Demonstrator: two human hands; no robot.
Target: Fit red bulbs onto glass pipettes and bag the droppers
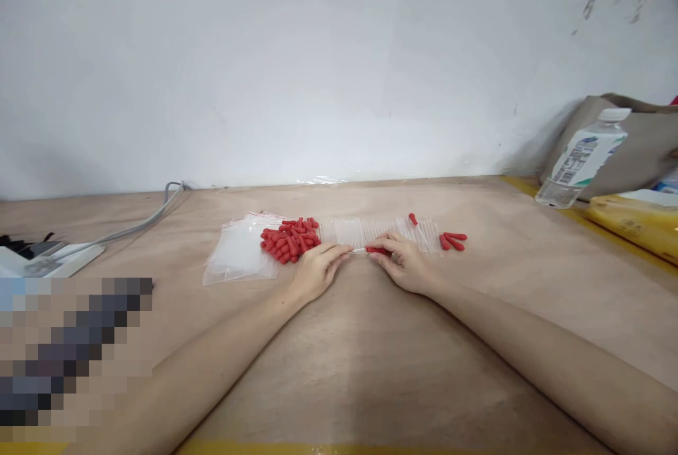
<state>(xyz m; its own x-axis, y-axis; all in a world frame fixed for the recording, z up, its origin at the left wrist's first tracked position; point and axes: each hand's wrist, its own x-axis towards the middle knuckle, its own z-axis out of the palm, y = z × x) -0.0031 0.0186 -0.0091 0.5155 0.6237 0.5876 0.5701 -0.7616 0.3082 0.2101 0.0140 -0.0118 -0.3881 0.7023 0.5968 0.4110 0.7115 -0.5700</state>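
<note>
Between my two hands lies a thin clear dropper tube (359,251), its left end pinched in the fingers of my left hand (320,270). My right hand (405,264) grips a red rubber dropper bulb (377,251) at the tube's right end. How far the tube sits inside the bulb is too small to tell. Just behind my hands is a row of clear tubes (344,230), one of which has a red bulb (413,219) at its top. A heap of red bulbs (289,241) rests beside my left hand. A few loose red bulbs (453,241) are right of the row.
Clear plastic bags (238,253) lie left of the heap, partly under it. A grey cable (143,224) runs to a white device (74,261) at the left. On the right stand a water bottle (580,158), a grey-brown bag (649,137) and a yellow pack (635,218). A white wall (296,66) rises behind.
</note>
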